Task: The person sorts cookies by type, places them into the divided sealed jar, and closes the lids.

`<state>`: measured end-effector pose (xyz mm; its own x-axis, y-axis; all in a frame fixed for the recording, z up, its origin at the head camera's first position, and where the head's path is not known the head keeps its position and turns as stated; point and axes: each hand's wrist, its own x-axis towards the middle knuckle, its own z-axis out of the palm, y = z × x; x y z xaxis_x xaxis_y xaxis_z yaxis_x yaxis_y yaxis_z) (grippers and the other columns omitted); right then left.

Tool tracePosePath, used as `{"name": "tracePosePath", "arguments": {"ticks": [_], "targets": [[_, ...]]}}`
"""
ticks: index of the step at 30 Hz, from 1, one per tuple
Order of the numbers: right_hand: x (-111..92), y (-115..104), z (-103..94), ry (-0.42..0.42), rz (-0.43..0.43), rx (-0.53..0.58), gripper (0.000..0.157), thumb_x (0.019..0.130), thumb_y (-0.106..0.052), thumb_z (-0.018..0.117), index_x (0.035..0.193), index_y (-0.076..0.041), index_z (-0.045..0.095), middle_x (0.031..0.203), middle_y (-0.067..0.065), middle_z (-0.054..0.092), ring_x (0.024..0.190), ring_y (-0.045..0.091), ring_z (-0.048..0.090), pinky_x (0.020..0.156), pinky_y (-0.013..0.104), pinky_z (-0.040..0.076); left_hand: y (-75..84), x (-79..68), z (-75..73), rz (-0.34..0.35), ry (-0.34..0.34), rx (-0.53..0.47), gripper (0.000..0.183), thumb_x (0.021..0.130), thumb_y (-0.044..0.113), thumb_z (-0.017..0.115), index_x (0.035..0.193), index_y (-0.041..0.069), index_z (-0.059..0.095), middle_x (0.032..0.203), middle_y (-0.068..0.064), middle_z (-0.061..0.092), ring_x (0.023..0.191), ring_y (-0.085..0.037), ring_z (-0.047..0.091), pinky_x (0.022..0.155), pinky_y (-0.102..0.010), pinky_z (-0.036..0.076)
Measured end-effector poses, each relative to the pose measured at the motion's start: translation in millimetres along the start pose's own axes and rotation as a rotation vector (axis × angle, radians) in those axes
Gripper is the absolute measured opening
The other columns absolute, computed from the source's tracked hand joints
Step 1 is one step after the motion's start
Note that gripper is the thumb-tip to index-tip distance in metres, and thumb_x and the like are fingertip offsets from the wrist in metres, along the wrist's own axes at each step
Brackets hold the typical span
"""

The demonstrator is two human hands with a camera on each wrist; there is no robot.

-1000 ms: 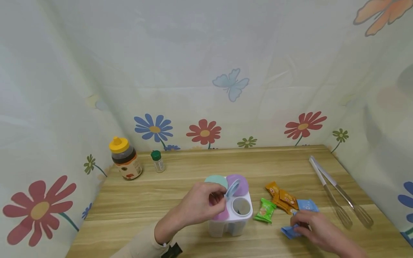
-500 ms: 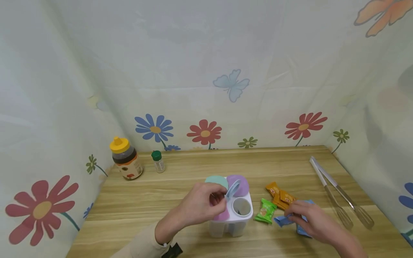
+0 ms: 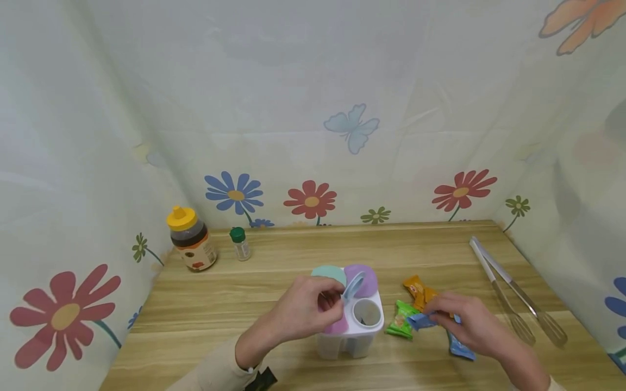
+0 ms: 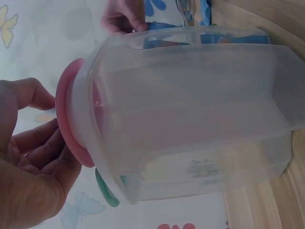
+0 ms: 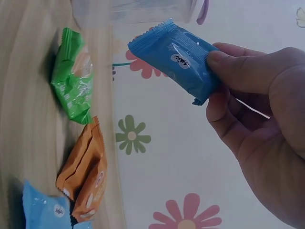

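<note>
My left hand (image 3: 298, 309) pinches the raised light-blue lid (image 3: 354, 285) of a translucent plastic box (image 3: 329, 347) with several round lids. Beside that lid the round opening (image 3: 367, 321) is uncovered, with something dark inside. In the left wrist view, a pink lid (image 4: 71, 114) lies by the fingers and hides the light-blue one. Thumb and fingers of my right hand (image 5: 267, 100) pinch one end of a small blue snack packet (image 5: 181, 59). It is held up off the table, right of the box, overlapping a green packet (image 3: 402, 319) in the head view.
Orange packets (image 3: 415, 288) and another blue packet (image 3: 459, 347) lie near the right hand. Metal tongs (image 3: 508, 293) rest farther right. A yellow-capped jar (image 3: 193, 244) and a green-capped shaker (image 3: 240, 245) stand at the back left. A flowered curtain (image 3: 274, 108) surrounds the table.
My right hand has lifted the blue packet and moved it left, toward the box. The other blue packet now lies lower, under the hand. My left hand stays on the lid.
</note>
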<state>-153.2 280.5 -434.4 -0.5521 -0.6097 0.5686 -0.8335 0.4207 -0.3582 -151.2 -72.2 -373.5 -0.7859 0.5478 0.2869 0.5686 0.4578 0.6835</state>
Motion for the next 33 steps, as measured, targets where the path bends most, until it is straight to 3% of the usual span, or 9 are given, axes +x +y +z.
{"name": "tracePosePath", "arguments": {"ticks": [16, 23, 33], "targets": [[20, -7, -4.8, 0.009, 0.013, -0.048, 0.04, 0.072, 0.01, 0.076, 0.097, -0.02, 0.071, 0.096, -0.012, 0.066, 0.079, -0.001, 0.059, 0.07, 0.01, 0.048, -1.7, 0.4, 0.6, 0.01, 0.004, 0.002, 0.011, 0.083, 0.011, 0.069, 0.094, 0.009, 0.072, 0.077, 0.008, 0.063, 0.067, -0.003, 0.057, 0.062, -0.017, 0.053], [28, -8, -4.2, 0.063, -0.074, 0.01, 0.039, 0.072, 0.013, 0.073, 0.099, -0.015, 0.071, 0.095, -0.007, 0.066, 0.078, 0.0, 0.058, 0.069, 0.01, 0.049, -1.6, -0.4, 1.1, 0.017, 0.015, 0.009, 0.011, 0.083, 0.011, 0.069, 0.093, 0.009, 0.072, 0.076, 0.008, 0.062, 0.066, -0.003, 0.057, 0.061, -0.017, 0.053], [39, -10, -3.4, 0.141, -0.131, 0.052, 0.032, 0.075, 0.01, 0.074, 0.1, -0.011, 0.071, 0.094, 0.0, 0.068, 0.076, 0.004, 0.061, 0.067, 0.011, 0.05, -2.2, -0.4, 1.3, 0.021, 0.017, 0.005, 0.011, 0.083, 0.01, 0.069, 0.093, 0.009, 0.072, 0.075, 0.007, 0.062, 0.066, -0.003, 0.056, 0.061, -0.018, 0.053]]}}
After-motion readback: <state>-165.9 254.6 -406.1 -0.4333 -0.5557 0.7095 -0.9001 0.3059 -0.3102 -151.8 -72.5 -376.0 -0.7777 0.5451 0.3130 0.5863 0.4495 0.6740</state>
